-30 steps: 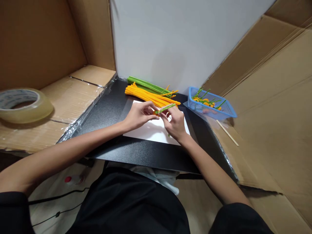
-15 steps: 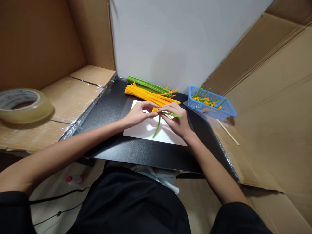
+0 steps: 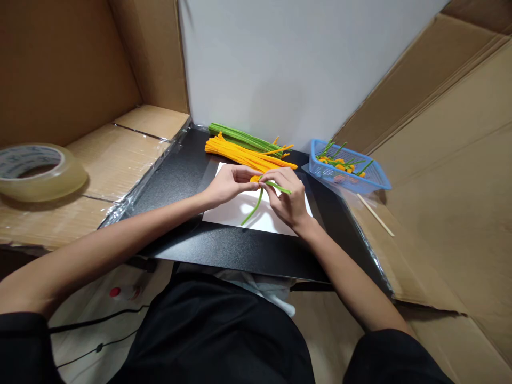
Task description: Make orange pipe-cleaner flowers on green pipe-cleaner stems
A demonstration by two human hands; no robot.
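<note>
Both hands meet over a white sheet (image 3: 236,210) on a black mat (image 3: 224,248). My left hand (image 3: 228,184) pinches a small orange coil of pipe cleaner (image 3: 254,180). My right hand (image 3: 287,200) is closed on a green pipe cleaner (image 3: 253,209) that bends at the coil: one end hangs down toward me, the other sticks out to the right. Bundles of orange pipe cleaners (image 3: 240,153) and green pipe cleaners (image 3: 240,137) lie just behind the hands.
A blue basket (image 3: 374,178) at the right holds several orange-and-green pieces. A thin wooden stick (image 3: 375,214) lies beside it. A roll of clear tape (image 3: 38,172) sits on the cardboard at left. Cardboard walls stand on both sides.
The green pipe cleaner, straight across the fingers a second ago, is now bent around the orange coil, one end swung down toward me. Both hands stayed over the white sheet.
</note>
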